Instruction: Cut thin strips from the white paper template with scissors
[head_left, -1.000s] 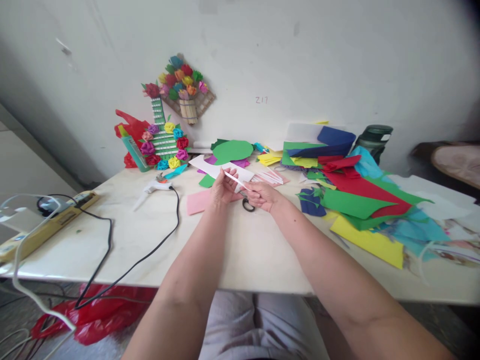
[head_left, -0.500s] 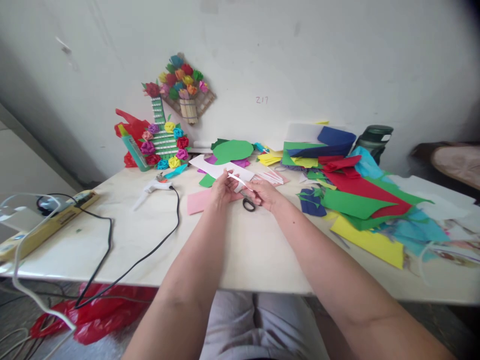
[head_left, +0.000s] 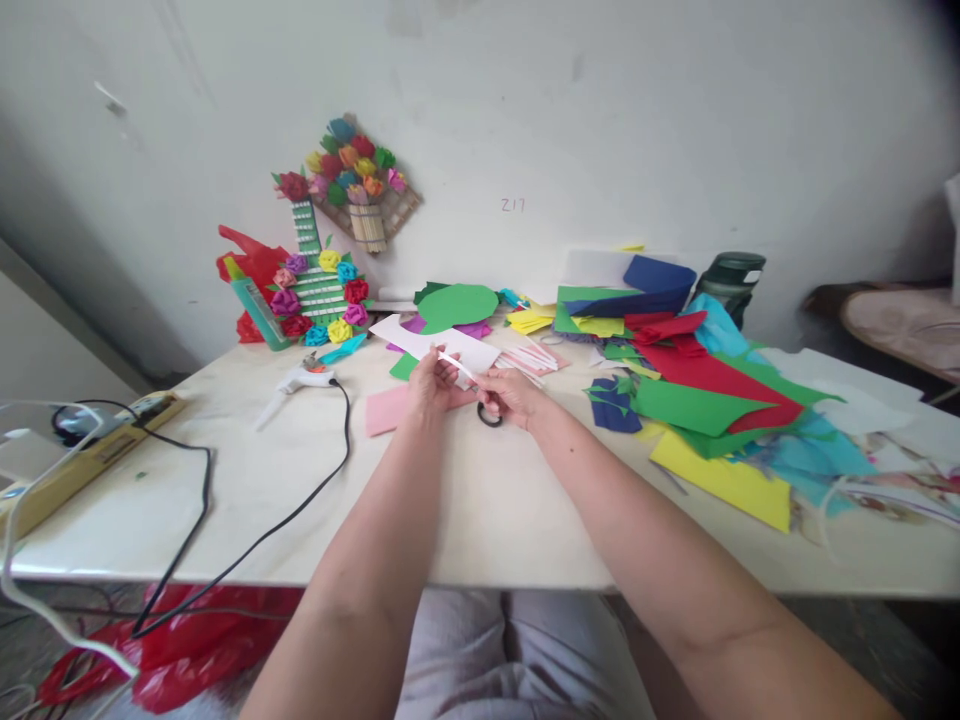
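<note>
A narrow white paper strip (head_left: 457, 366) stretches between my two hands above the middle of the table. My left hand (head_left: 433, 382) pinches its far left end between thumb and finger. At the other end, my right hand (head_left: 514, 397) grips the strip with closed fingers. A black loop handle, seemingly of scissors (head_left: 490, 418), shows just below my right hand; whether that hand also holds it I cannot tell. Under and behind my hands lie a pink paper sheet (head_left: 386, 408), a white paper sheet (head_left: 405, 332) and several cut white strips (head_left: 534, 358).
A white glue gun (head_left: 296, 385) with a black cord lies left, near a yellow power strip (head_left: 97, 460). A guitar-shaped flower craft (head_left: 319, 285) and a glue bottle (head_left: 255, 308) stand behind. Coloured paper (head_left: 697, 405) and a dark green bottle (head_left: 731, 280) are at right.
The whole view has shifted slightly, so everything appears a little further left and most things a little lower. Both hands keep hold of the strip in nearly the same pose.
</note>
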